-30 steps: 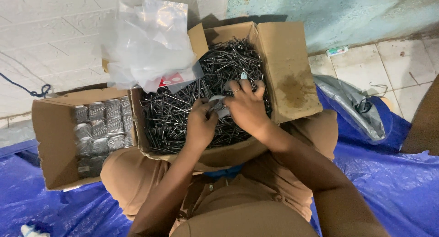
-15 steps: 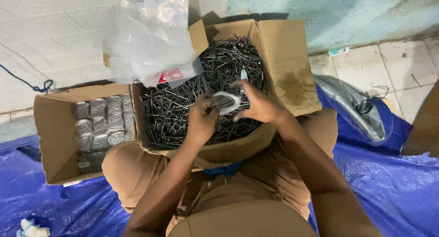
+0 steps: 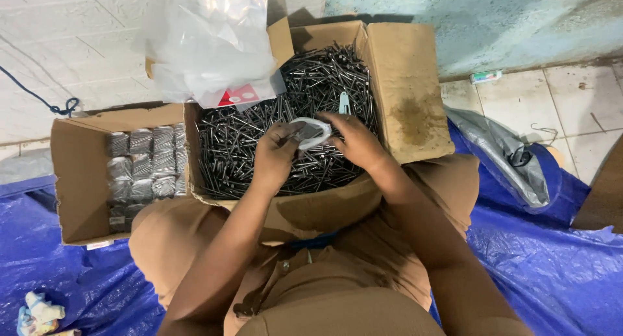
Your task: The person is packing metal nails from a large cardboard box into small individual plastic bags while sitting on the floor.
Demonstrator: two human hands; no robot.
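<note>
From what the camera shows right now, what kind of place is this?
Probably an informal packing spot on a floor: an open cardboard box of loose nails, another box of filled nail packets, and a blue tarpaulin.

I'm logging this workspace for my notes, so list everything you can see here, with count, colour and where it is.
Big box: one, brown cardboard, centre, on the person's lap.
Nails: a heap too many to count, dark metal, filling the big box.
Small bag: one, clear plastic, held over the nails.
Side box: one, brown cardboard, left.
Packets: about a dozen, silvery, in rows inside the side box.
Empty bags: a pile, clear plastic, on the big box's top-left flap.
Tarp: one, blue, on the floor.
Sheet: one, grey plastic, crumpled, right.
Rag: one, white and blue, bottom left.
Left hand: holding the small bag.
Right hand: holding the small bag's other side.
</note>
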